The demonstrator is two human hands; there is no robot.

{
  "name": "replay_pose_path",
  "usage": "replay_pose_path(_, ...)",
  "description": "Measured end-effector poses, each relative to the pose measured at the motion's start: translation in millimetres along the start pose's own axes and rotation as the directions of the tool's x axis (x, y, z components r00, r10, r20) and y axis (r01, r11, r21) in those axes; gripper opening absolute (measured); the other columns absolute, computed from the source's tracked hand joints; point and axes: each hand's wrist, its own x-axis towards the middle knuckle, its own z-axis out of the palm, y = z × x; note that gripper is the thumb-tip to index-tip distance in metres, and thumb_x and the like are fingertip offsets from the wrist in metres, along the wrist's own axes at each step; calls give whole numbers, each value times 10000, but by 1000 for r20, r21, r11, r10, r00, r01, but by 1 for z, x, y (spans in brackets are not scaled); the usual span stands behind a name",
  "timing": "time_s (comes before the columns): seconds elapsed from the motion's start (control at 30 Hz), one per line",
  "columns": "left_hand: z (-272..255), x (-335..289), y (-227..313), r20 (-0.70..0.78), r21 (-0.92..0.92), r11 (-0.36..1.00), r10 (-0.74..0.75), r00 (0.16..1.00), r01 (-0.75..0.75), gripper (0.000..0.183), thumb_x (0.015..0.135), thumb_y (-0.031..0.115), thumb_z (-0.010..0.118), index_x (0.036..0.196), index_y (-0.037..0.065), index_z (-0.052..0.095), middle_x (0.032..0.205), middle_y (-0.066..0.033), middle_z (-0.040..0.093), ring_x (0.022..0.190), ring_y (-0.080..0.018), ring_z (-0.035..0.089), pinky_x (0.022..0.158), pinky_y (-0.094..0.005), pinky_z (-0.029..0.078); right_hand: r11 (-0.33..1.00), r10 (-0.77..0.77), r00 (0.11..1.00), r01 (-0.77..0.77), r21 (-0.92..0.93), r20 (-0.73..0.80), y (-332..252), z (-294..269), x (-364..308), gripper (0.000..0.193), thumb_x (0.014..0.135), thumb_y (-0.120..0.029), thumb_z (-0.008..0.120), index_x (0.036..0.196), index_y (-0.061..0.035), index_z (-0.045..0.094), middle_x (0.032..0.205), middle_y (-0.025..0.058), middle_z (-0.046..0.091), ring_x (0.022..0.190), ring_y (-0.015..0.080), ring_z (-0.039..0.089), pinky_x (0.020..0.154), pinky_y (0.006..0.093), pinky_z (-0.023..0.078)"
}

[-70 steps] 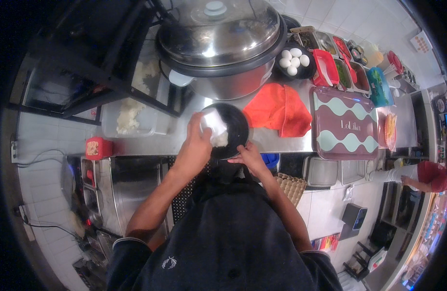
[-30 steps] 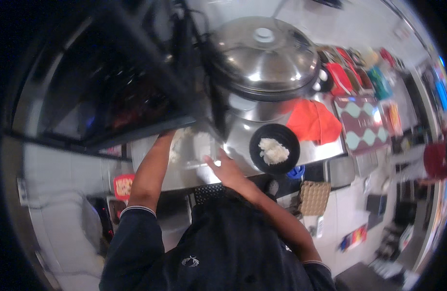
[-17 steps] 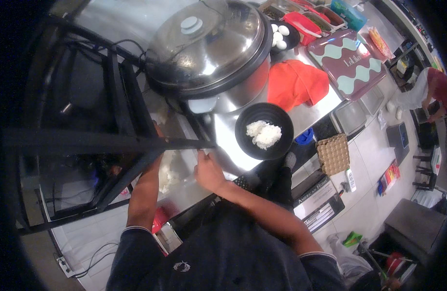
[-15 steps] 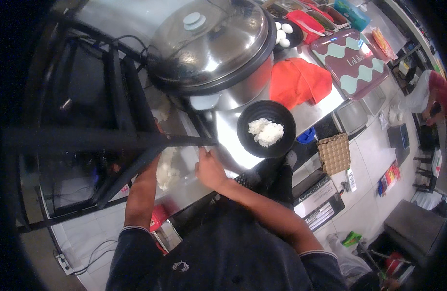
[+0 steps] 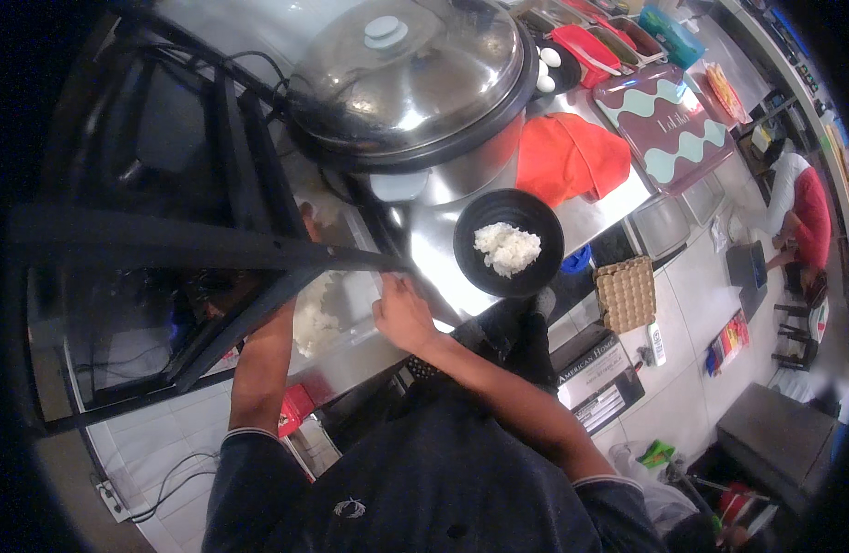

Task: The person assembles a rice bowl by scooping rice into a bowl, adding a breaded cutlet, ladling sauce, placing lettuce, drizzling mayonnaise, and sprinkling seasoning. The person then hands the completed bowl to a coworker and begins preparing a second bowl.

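A clear bin (image 5: 355, 309) of white rice (image 5: 316, 323) lies under a black metal frame (image 5: 249, 251) with dark panels. My left hand (image 5: 309, 221) reaches in behind the frame; only a bit of it shows past the bars, and its fingers are hidden. My right hand (image 5: 403, 311) is closed at the bin's right side, just below the end of a frame bar; what it grips I cannot make out. To its right, a black bowl (image 5: 480, 272) holds a mound of rice (image 5: 507, 247) on the steel counter (image 5: 435, 263).
A large lidded steel cooker (image 5: 410, 92) stands beyond the bowl. Further right are an orange-red cloth (image 5: 572, 157), a patterned tray (image 5: 664, 129), eggs (image 5: 547, 69) and food pans. An egg carton (image 5: 626, 293) and a box (image 5: 597, 378) sit lower right. Another person (image 5: 805, 217) bends at far right.
My view has shifted slightly. My right hand stays by the bin's side, and my left arm is still behind the frame. The other person shows more fully at the far right.
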Motion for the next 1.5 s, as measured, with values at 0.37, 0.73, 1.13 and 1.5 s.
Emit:
replay_pose_path(0.37, -67, -72, 73, 381, -537, 844, 225, 897, 16, 316, 858, 63, 590, 1172, 28, 607, 1226, -254, 601, 1190, -414, 550, 1014, -446, 431, 986, -15, 991, 36, 164, -130, 1, 9, 3, 405, 1036, -260, 455, 1275, 65, 449, 1119, 390, 547, 1058, 564, 518, 921, 592, 431)
replay_pose_path(0.73, -89, -91, 55, 768, -640, 203, 196, 610, 741, 259, 895, 130, 673, 1128, 67, 579, 1123, -48, 568, 983, -183, 596, 842, -354, 509, 983, -26, 1000, 28, 182, -17, 17, 17, 6, 446, 1069, -297, 377, 1328, 58, 452, 1284, 339, 525, 1183, 494, 487, 1032, 539, 373)
replay_pose_path(1.13, -159, -155, 87, 740, -605, -734, -376, 557, 308, 526, 936, 27, 620, 1359, -47, 316, 1186, -179, 512, 1050, -402, 606, 1005, -563, 506, 681, -27, 992, -72, 729, 124, 104, -131, -82, 92, 915, 41, 510, 950, -30, 556, 953, 80, 565, 818, 174, 625, 634, 336, 591)
replay_pose_path(1.5, -188, -127, 308, 619, -766, -589, -567, 543, 259, 272, 944, 52, 642, 1185, 17, 522, 1195, -127, 596, 1127, -277, 614, 993, -396, 499, 759, 319, 939, -335, 559, 131, 164, -291, -64, 96, 887, -55, 587, 812, -23, 535, 703, 61, 558, 600, 156, 579, 573, 319, 531)
